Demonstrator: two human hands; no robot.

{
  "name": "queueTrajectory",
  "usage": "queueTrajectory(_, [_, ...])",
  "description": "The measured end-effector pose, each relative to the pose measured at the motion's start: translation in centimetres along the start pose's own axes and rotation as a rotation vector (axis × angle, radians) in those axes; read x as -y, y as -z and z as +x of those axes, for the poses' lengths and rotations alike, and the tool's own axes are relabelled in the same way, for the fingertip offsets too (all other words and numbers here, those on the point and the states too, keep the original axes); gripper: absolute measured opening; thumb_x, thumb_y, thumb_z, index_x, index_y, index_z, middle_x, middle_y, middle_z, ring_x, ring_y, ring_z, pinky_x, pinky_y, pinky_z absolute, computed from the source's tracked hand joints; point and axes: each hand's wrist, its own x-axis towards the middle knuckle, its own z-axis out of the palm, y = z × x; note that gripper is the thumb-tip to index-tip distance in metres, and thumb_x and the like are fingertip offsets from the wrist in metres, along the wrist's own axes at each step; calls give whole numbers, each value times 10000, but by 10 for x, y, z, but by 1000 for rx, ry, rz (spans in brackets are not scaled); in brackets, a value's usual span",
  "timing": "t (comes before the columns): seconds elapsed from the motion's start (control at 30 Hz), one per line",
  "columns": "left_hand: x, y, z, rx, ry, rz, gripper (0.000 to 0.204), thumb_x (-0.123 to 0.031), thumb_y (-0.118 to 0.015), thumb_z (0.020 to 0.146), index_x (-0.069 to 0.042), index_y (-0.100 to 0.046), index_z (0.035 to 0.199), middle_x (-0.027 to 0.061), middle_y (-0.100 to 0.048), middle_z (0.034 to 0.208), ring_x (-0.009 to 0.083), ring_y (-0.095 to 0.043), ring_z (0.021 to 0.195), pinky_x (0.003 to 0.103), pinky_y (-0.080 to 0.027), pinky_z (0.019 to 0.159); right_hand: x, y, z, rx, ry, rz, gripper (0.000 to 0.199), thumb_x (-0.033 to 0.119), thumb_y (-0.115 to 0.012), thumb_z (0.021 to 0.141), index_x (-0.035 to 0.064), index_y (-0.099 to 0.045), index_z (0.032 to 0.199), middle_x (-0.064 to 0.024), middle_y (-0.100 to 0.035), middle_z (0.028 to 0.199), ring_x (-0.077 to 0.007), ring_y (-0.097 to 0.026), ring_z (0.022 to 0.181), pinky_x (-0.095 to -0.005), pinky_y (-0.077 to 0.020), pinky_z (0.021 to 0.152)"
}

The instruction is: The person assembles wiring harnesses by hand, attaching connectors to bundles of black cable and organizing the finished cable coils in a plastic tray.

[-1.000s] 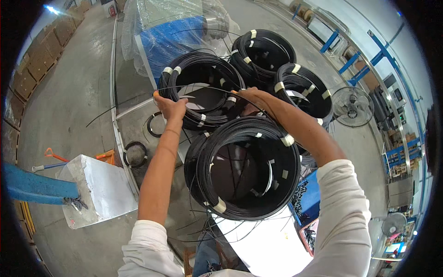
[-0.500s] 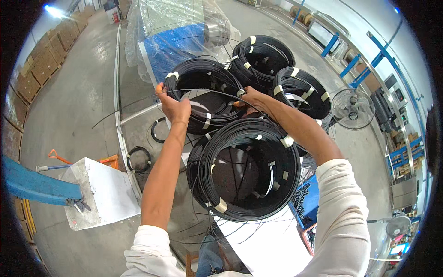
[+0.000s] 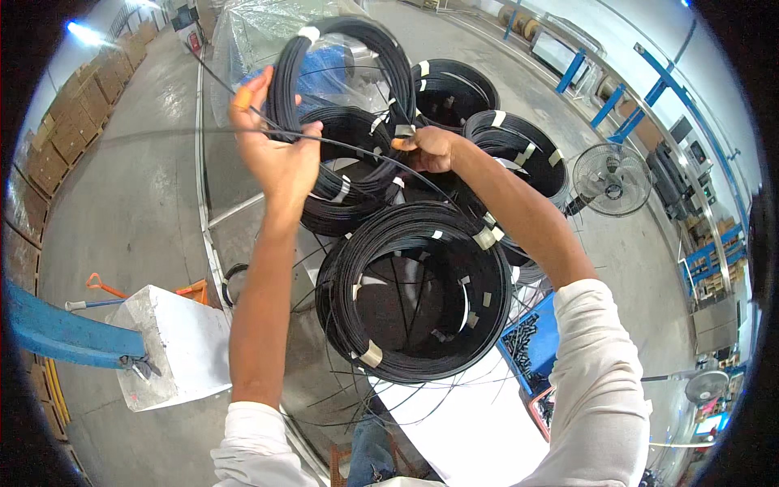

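Note:
My left hand and my right hand hold up a coil of black cable, tilted on edge and bound with pale tape. The left fingers curl round its left side; the right hand grips its lower right near a tape band. A loose cable end crosses in front of the left hand. Below the raised coil lies a stack of black cable coils, partly hidden behind my hands. Closer to me stands a larger coil stack, with strands sticking out underneath.
Two more coil stacks stand behind and right. A fan is beyond them. At right sits a blue bin of small dark parts by a white surface. A white block carries a blue beam at left.
Both hands have raised the top coil off the middle stack, upward and away from me, tipping it on edge. The loose cable end has swung up with it.

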Motion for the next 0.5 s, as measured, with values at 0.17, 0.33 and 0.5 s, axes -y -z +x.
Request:
queueTrajectory(0.17, [-29,5,35,80,-200,-113,869,222,-728,668,-55,-369,1409,160,-539,1454,251,-655,1124,341,-593,908,38,-21,-24,14,78,106,229,164,-504,1069,40,-567,1250,-136,-629,1214,-312,-632,1135,-518,-560,1007])
queueTrajectory(0.33, [-66,23,96,206,-432,98,831,191,-757,684,-35,-419,1408,127,-608,1389,258,-666,1154,324,-602,917,72,-50,-59,-3,205,149,209,165,-474,1082,16,-579,1182,-139,-639,1210,-287,-642,1101,-521,-553,1027])
queueTrajectory(0.5, [-115,44,137,226,-286,11,817,173,-638,779,8,-271,1491,201,-497,1501,307,-637,1222,340,-649,918,106,-79,-102,26,347,223,280,49,-581,1008,-23,-537,1275,-226,-517,1283,-392,-588,1089,-596,-550,970])
